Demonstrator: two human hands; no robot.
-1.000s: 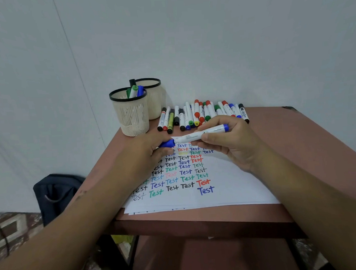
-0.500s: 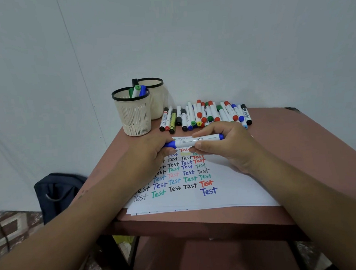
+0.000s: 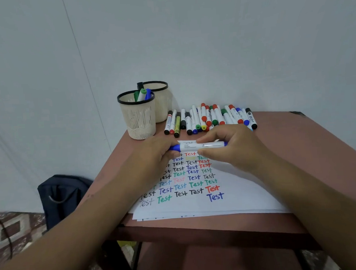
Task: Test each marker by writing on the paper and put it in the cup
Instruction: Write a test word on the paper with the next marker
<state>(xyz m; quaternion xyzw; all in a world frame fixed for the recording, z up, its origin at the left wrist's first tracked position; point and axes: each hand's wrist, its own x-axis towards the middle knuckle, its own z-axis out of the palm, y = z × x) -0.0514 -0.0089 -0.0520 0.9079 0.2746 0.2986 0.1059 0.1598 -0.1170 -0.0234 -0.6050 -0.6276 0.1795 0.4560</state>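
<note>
— So, where is the blue marker [image 3: 200, 146]?
— Held level over the top of the paper [image 3: 234, 196]; the left hand [image 3: 153, 156] pinches its blue cap, and the right hand [image 3: 231, 146] curls round the white barrel.
— And the cup [image 3: 138, 116]?
— At eleven o'clock from the hands, holding markers; the loose marker row [image 3: 209, 118] lies at twelve.

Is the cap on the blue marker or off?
On. The blue cap sits against the blue marker barrel, gripped by the left hand; no tip shows.
</note>
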